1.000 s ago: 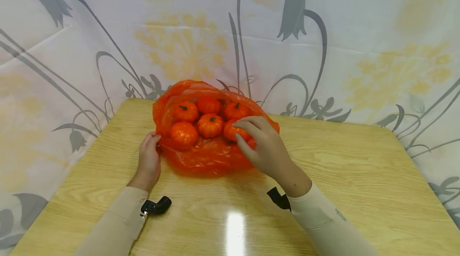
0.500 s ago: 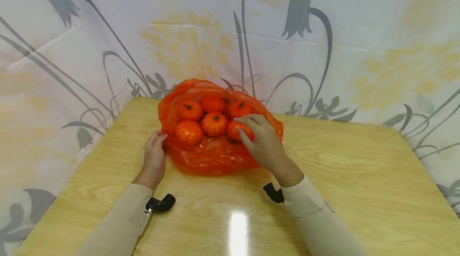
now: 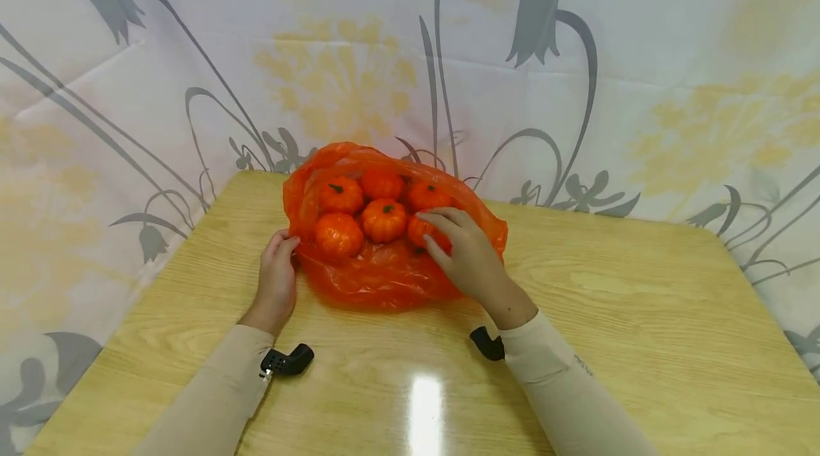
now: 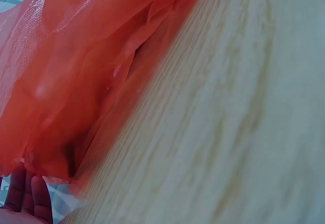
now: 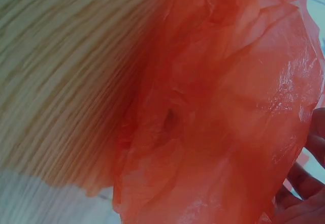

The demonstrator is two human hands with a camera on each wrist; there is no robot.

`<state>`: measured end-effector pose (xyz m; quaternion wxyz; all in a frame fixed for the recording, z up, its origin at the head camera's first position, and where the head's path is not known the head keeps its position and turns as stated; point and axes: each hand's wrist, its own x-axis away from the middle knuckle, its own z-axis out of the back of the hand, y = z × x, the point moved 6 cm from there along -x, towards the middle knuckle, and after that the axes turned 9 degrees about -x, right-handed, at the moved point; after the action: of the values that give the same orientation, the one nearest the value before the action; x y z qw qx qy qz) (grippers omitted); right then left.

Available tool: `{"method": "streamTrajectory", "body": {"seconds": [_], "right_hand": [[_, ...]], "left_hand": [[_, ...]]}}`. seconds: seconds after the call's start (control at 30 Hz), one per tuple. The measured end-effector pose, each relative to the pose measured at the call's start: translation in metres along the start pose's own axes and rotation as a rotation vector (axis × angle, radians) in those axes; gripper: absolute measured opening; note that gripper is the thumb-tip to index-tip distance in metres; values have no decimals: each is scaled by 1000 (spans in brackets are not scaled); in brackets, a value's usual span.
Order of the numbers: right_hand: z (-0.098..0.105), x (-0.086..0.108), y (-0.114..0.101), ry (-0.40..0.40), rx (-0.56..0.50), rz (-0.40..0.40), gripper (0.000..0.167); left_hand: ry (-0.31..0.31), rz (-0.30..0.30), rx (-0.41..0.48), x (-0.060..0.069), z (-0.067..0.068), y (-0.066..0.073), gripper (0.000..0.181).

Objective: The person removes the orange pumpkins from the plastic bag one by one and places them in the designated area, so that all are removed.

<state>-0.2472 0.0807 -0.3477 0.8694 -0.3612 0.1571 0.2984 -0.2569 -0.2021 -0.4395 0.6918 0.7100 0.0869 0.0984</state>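
Our left hand pinches the orange bag at its left edge on the desk; our right hand curls round the near right pumpkin.

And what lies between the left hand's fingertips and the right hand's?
Part of the orange bag, with the front-left pumpkin and the middle pumpkin inside it; the head view shows this.

floral backdrop (creased, probably cloth); wood-grain table, white glare on top.
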Motion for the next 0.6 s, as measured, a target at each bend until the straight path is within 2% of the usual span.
{"method": "streamTrajectory", "body": {"seconds": [0.37,0.6], "right_hand": [[-3,0,8,-30,44,-29,43],[-8,0,18,-93,71,-97,49]], "left_hand": [[-4,4,-23,-1,1,-2,16],[-15,10,-28,0,1,-2,16]]}}
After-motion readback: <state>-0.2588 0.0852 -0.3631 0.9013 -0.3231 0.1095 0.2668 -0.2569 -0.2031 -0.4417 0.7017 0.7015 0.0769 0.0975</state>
